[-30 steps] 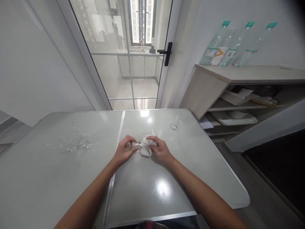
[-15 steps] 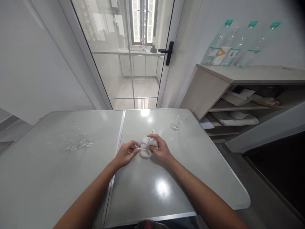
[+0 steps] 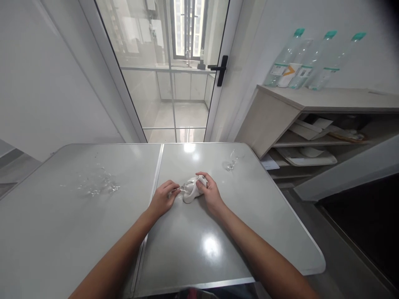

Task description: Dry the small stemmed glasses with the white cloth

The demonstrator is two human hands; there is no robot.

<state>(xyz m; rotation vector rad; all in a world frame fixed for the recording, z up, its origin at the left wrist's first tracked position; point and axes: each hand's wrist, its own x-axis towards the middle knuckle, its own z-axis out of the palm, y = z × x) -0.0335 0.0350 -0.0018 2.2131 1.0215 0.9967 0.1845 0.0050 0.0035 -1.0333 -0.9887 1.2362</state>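
Note:
My left hand (image 3: 163, 197) pinches the stem and foot of a clear wine glass (image 3: 178, 189) that lies sideways just above the grey table (image 3: 199, 232). My right hand (image 3: 208, 189) is closed on a white cloth (image 3: 190, 192) wrapped around the bowl of that glass. Both hands are near the middle of the table, by its centre seam. The bowl is mostly hidden by the cloth.
A second wine glass (image 3: 232, 160) stands at the far right of the table. A spill of water (image 3: 95, 185) lies on the left half. Right of the table is a wooden shelf (image 3: 314, 104) with bottles (image 3: 285, 58) on top. A glass door (image 3: 174, 70) is behind.
My right hand has turned with the cloth around the glass bowl, and the cloth has bunched lower and to the left. My left hand has kept its grip on the stem.

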